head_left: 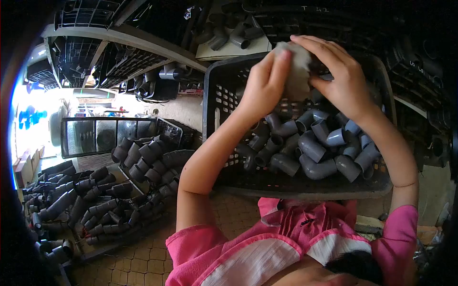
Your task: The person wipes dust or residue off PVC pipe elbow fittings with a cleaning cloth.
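Observation:
A pale grey rag (298, 71) is bunched between my two hands over the far part of a black plastic crate (296, 189). My left hand (267, 82) grips it from the left, thumb lying on the cloth. From the right, my right hand (339, 71) curves its fingers over the rag's top, with the thumb lower at its side. Whether the cloth wraps something is hidden. Beneath my forearms, the crate holds many grey plastic pipe elbows (312, 147), lying jumbled at different angles.
To the left, grey pipe fittings (102, 200) lie heaped in rows. Wooden racking (129, 38) carries black crates at upper left. Several elbows (238, 35) rest on a pale board (257, 46) behind the crate. Below is a tiled floor (138, 262).

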A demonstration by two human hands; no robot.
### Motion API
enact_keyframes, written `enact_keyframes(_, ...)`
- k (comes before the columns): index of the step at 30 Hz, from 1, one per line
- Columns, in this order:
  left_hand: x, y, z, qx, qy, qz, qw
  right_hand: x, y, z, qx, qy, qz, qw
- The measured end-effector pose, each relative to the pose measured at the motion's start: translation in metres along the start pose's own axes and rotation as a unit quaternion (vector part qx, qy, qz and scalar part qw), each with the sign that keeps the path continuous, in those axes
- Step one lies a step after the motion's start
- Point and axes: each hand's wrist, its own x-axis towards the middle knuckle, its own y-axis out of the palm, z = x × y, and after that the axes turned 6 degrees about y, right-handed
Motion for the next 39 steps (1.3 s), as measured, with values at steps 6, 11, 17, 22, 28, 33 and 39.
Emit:
enact_keyframes(6,0.006,-0.008,0.000,-0.076,-0.066,-0.009,0.995,0.003,-0.004,0.010,0.078,0.024,-0.002,0.997)
enact_keyframes(11,0.002,-0.011,-0.014,-0.110,-0.069,0.079,0.988,0.001,-0.004,0.008,0.044,-0.028,0.014,0.999)
enact_keyframes(17,0.004,-0.022,-0.012,-0.090,-0.088,0.128,0.984,0.000,-0.007,0.008,-0.023,-0.065,0.007,0.998)
enact_keyframes(22,0.006,-0.031,-0.012,-0.123,-0.122,0.120,0.977,0.003,-0.009,0.011,0.073,-0.061,-0.014,0.995)
enact_keyframes(28,0.001,-0.035,0.001,-0.228,-0.114,0.250,0.934,0.011,-0.014,0.004,0.003,-0.109,-0.005,0.994)
enact_keyframes(33,0.002,-0.025,-0.009,-0.201,-0.138,0.165,0.956,0.009,-0.005,-0.003,0.082,0.035,0.008,0.996)
enact_keyframes(39,0.006,-0.025,-0.012,-0.104,-0.135,0.101,0.980,0.000,-0.003,-0.010,0.374,0.244,0.133,0.885)
